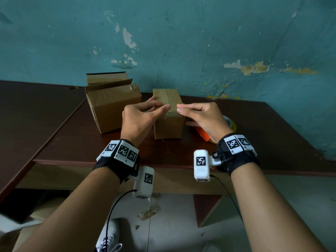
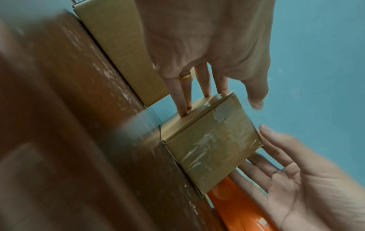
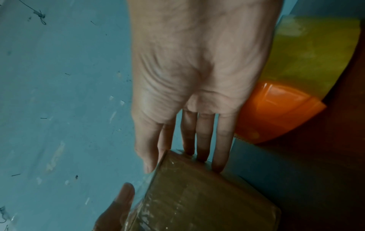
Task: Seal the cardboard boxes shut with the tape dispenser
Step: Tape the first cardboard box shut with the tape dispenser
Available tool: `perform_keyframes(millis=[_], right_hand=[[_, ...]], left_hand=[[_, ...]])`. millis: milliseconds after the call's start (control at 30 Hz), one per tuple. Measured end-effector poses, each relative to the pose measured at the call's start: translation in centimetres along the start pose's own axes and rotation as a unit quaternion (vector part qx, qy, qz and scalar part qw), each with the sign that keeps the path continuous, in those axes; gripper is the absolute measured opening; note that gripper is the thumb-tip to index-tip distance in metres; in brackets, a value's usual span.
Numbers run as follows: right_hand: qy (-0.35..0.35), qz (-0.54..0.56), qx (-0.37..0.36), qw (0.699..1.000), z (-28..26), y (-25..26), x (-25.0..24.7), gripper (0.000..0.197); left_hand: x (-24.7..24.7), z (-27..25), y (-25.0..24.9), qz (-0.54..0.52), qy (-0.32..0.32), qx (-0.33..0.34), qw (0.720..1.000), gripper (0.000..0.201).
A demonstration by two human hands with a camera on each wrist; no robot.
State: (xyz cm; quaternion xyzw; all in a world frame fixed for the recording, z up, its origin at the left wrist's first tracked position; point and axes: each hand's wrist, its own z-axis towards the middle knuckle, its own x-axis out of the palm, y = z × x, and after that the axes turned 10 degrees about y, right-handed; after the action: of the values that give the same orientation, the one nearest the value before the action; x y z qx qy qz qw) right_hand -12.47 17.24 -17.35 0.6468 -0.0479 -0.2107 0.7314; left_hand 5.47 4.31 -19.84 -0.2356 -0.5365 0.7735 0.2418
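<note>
Here both hands, left hand [image 1: 138,119] & right hand [image 1: 201,117], flank the taped box [image 1: 168,113] w/ straight fingers touching (loose grip).

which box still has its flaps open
The larger cardboard box at the back left; its top flaps stand up. The smaller box between the hands is closed and taped.

Tape dispenser [image 1: 203,134] mostly hidden behind right hand [image 1: 201,119]; left-wrist foreground blurred

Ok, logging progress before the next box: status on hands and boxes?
Left hand and right hand open, fingers on the small taped box. Larger box behind-left, flaps up, unsealed. Tape dispenser idle under right wrist; nothing blocking.
</note>
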Motion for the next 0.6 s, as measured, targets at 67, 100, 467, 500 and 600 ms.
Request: perform_keyframes(millis=[67,100,467,500,600], right_hand=[[0.002,0.003,0.002,1.0,0.0,-0.1,-0.1,0.028],[0.003,0.006,0.002,1.0,0.0,-0.1,-0.1,0.028],[0.034,0.035,-0.006,0.999,0.0,-0.7,-0.4,0.04],[0.037,0.039,-0.008,0.999,0.0,-0.7,-0.4,0.04],[0.04,0.04,-0.011,0.998,0.0,-0.8,-0.4,0.041]], left_hand=[[-0.1,0.0,0.3,-0.016,0.008,-0.001,1.0,0.048],[-0.2,-0.1,0.4,-0.019,0.011,0.0,1.0,0.051],[-1.0,-0.1,1.4,0.007,0.043,0.023,0.999,0.058],[-1.1,0.0,1.5,0.009,0.046,0.026,0.999,0.059],[-1.2,0.0,1.9,0.008,0.053,0.034,0.998,0.059]])
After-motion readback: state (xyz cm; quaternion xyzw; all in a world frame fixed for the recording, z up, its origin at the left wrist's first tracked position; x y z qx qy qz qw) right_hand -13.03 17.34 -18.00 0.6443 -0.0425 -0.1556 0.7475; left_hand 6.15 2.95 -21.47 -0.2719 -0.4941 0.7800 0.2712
